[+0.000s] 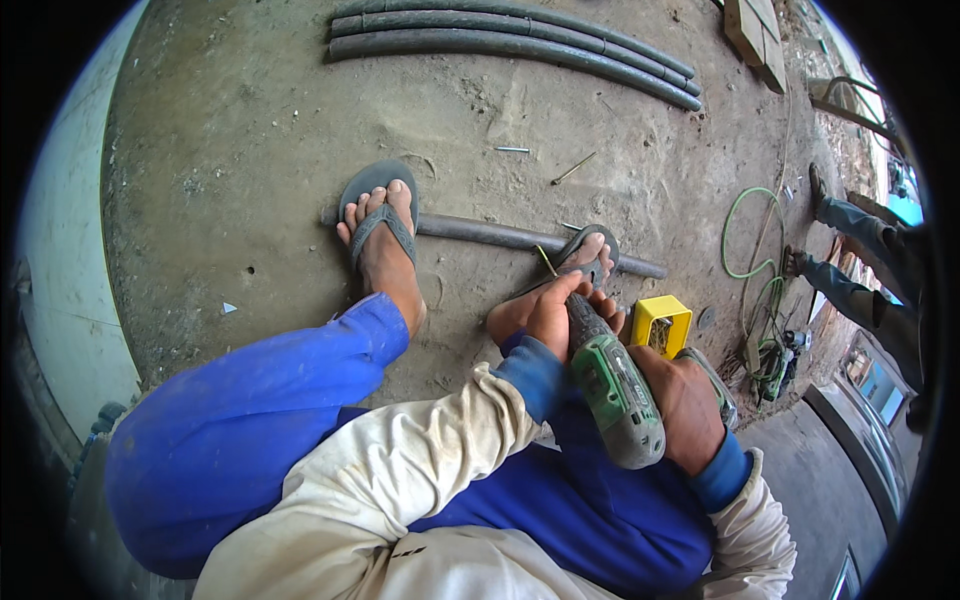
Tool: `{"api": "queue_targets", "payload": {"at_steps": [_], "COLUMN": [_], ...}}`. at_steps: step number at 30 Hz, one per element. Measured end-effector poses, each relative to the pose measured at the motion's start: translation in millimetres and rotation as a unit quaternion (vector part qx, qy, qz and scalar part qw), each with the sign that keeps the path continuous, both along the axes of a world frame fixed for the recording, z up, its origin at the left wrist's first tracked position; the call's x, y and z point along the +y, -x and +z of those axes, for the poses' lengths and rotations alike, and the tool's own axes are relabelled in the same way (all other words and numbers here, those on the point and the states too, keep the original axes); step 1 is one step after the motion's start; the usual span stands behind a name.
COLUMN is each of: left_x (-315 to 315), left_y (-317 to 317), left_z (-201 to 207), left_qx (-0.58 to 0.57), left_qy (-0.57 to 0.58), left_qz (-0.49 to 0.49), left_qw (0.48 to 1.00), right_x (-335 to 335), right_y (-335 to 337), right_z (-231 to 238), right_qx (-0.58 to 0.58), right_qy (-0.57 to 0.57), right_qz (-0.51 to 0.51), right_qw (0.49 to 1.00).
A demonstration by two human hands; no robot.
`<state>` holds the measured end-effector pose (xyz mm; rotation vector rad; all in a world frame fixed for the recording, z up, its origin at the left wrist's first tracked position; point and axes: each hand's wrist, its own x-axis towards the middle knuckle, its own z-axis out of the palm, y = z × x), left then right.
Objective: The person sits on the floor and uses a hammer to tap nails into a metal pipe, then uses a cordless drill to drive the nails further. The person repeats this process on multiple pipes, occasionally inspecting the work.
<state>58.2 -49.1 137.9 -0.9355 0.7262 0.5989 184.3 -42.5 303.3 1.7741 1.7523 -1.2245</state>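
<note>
"What are the hands doing?"

"From where I stand, the person's right hand (pixel 682 400) is wrapped around the handle of a green and black drill (pixel 612 395). The left hand (pixel 550 322) is curled about its dark nose, so both are gripping it."

"And where is the drill?"

"I'll place everything by the grey pipe (pixel 480 230) lying across the dusty ground. The drill is on its near side, toward its right end, nose pointing at it. A thin yellowish rod (pixel 546 262) shows between the left hand and the pipe; I can't tell whether the drill holds it."

"Where are the feet?"

"The left foot (pixel 388 250), in a dark flip-flop, sits over the pipe's left end. The right foot (pixel 592 250), partly hidden, is over its right part."

"Anything else around?"

"Just on the near side of the pipe's right end, a yellow box (pixel 682 325), its contents unclear. Beyond the pipe, two slim metal pieces (pixel 575 167) lie loose; farther off, three pipes (pixel 500 22) side by side. Well to its right, a green cord (pixel 724 240) loops near another person's legs (pixel 850 285)."
</note>
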Motion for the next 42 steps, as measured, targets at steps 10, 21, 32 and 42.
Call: {"api": "queue_targets", "payload": {"at_steps": [10, 21, 32, 42], "left_x": [6.5, 3.9, 7.3, -0.8], "left_y": [0.7, -2.5, -4.8, -4.8], "left_z": [6.8, -0.2, 0.5, -3.5], "left_qx": [-0.04, -0.059, -0.018, -0.001], "left_qy": [0.003, 0.009, -0.025, 0.021], "left_qz": [0.007, -0.012, -0.014, 0.016], "left_qw": [0.999, 0.998, 0.999, 1.0], "right_x": [-1.4, -4.5, -7.0, -3.8], "right_y": [0.5, -0.9, -1.4, 0.5], "right_z": [-1.0, -2.4, -5.9, -3.6], "right_qx": [-0.016, -0.001, -0.003, -0.006], "right_qy": [0.006, -0.006, -0.024, 0.002], "right_qz": [-0.009, -0.018, -0.023, -0.022], "right_qw": [1.0, 1.0, 0.999, 1.0]}}
